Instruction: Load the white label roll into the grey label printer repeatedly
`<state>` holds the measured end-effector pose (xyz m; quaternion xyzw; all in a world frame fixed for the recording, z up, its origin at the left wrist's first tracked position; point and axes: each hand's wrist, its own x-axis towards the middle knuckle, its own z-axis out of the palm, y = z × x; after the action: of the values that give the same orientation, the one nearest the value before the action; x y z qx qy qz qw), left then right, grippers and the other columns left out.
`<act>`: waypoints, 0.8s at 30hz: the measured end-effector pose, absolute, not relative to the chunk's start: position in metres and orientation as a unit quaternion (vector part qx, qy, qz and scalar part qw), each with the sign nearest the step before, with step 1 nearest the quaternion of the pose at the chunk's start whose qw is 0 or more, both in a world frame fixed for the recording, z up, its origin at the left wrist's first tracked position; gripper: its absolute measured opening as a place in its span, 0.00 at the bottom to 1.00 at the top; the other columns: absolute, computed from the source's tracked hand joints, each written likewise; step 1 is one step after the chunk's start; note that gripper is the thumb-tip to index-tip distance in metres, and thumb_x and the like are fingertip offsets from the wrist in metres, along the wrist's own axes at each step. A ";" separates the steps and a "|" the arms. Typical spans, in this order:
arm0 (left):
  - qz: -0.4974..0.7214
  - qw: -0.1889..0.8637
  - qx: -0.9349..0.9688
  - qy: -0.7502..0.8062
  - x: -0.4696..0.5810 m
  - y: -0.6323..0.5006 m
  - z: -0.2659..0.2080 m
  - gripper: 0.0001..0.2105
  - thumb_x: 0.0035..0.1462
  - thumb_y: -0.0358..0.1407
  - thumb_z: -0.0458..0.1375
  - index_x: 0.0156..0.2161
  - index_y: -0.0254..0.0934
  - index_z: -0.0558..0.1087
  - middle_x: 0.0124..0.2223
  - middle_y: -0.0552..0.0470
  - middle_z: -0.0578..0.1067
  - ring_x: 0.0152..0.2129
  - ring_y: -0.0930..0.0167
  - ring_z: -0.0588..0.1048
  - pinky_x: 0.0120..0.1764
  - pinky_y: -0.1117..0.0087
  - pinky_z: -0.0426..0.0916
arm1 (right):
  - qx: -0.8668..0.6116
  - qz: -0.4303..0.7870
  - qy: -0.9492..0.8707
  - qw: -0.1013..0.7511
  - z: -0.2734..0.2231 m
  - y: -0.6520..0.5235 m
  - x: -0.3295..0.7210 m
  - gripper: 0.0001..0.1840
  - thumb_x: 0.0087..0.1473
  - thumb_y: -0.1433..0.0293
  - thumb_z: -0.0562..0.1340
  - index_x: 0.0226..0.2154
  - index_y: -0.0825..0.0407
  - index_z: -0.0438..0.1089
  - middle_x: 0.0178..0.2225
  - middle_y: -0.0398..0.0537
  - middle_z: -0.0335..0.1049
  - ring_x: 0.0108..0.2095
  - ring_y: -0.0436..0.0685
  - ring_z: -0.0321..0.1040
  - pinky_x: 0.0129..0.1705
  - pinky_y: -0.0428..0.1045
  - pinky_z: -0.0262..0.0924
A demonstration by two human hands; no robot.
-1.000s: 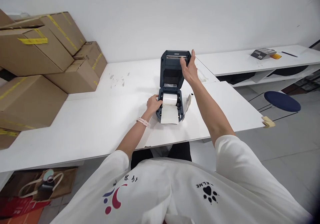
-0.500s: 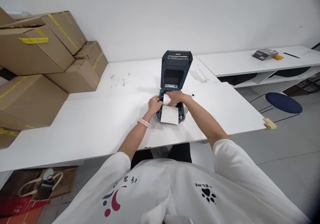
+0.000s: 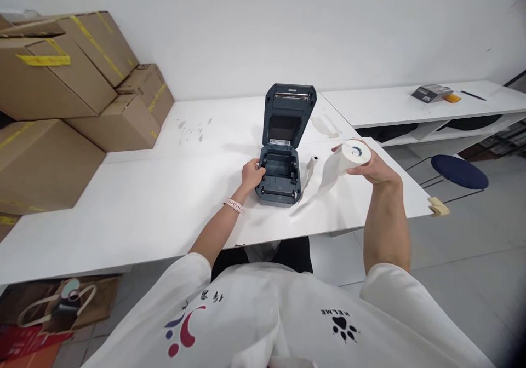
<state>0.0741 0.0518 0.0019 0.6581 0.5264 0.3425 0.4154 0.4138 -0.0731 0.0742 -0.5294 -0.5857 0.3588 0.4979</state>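
A dark blue label printer [image 3: 281,177] stands on the white table with its lid [image 3: 289,113] tipped up and its paper bay bare inside. My left hand [image 3: 252,174] grips the printer's left wall, thumb over the rim and fingers closed along the outside. To the right of the printer, my right hand [image 3: 372,165] holds a roll of white label paper [image 3: 349,157] above the table. From the roll a loose strip trails down leftward towards the printer's front right corner. A thin white paper roll with a dark core hole [image 3: 313,164] lies between the printer and the held roll.
Taped cardboard boxes [image 3: 123,121] are stacked on the table's left. A small black box [image 3: 431,92] sits on the shelf unit at the far right. A blue stool [image 3: 459,171] stands beyond the table's right end, where a yellowish pad [image 3: 439,206] covers the corner.
The label roll has come out of the printer bay and moved right in my right hand, its strip trailing. My left hand has stayed at the printer's left wall.
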 end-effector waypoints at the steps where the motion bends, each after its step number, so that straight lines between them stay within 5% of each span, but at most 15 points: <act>1: 0.344 0.414 0.659 0.526 0.074 0.052 0.001 0.22 0.44 0.30 0.56 0.47 0.35 0.78 0.21 0.59 0.62 0.21 0.71 0.62 0.30 0.69 0.57 | -0.542 0.364 -0.555 0.515 0.060 -0.079 0.424 0.43 0.24 0.63 0.79 0.48 0.45 0.71 0.52 0.56 0.74 0.52 0.70 0.71 0.49 0.63 0.68; 9: 0.350 0.406 0.662 0.524 0.075 0.055 -0.003 0.23 0.44 0.30 0.56 0.48 0.33 0.77 0.21 0.59 0.60 0.21 0.72 0.61 0.29 0.70 0.56 | -0.644 0.393 -0.384 0.533 -0.023 -0.065 0.437 0.52 0.18 0.68 0.77 0.52 0.46 0.65 0.54 0.54 0.71 0.51 0.66 0.70 0.43 0.56 0.72; 15: 0.350 0.416 0.661 0.517 0.074 0.053 -0.001 0.23 0.44 0.30 0.55 0.48 0.33 0.77 0.21 0.60 0.60 0.21 0.73 0.61 0.29 0.70 0.56 | -0.626 0.390 -0.470 0.484 0.001 -0.067 0.449 0.52 0.35 0.64 0.74 0.63 0.38 0.57 0.63 0.49 0.63 0.63 0.65 0.62 0.59 0.62 0.64; 18: 0.351 0.411 0.660 0.521 0.074 0.053 -0.001 0.22 0.44 0.29 0.55 0.48 0.33 0.78 0.21 0.60 0.60 0.21 0.73 0.60 0.29 0.70 0.56 | -0.620 0.290 -0.530 0.501 0.037 -0.061 0.457 0.43 0.45 0.59 0.70 0.63 0.39 0.59 0.64 0.48 0.63 0.64 0.63 0.60 0.63 0.61 0.59; 21: 0.351 0.409 0.659 0.525 0.075 0.054 -0.002 0.23 0.45 0.29 0.55 0.48 0.32 0.77 0.21 0.60 0.61 0.21 0.73 0.61 0.29 0.70 0.56 | -0.687 0.211 -0.600 0.352 0.067 -0.028 0.439 0.29 0.51 0.54 0.65 0.55 0.45 0.70 0.56 0.52 0.72 0.53 0.64 0.71 0.56 0.60 0.65; 24: 0.351 0.413 0.656 0.524 0.075 0.054 -0.003 0.24 0.45 0.29 0.56 0.50 0.31 0.77 0.21 0.60 0.61 0.21 0.73 0.61 0.29 0.70 0.56 | -0.764 0.142 -0.627 0.050 0.077 0.017 0.395 0.26 0.53 0.53 0.64 0.51 0.47 0.74 0.52 0.54 0.74 0.50 0.65 0.72 0.52 0.59 0.66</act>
<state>0.0755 0.0544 -0.0031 0.6562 0.5244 0.3514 0.4134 0.3950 0.0170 0.0765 -0.7641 -0.6273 0.1418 0.0500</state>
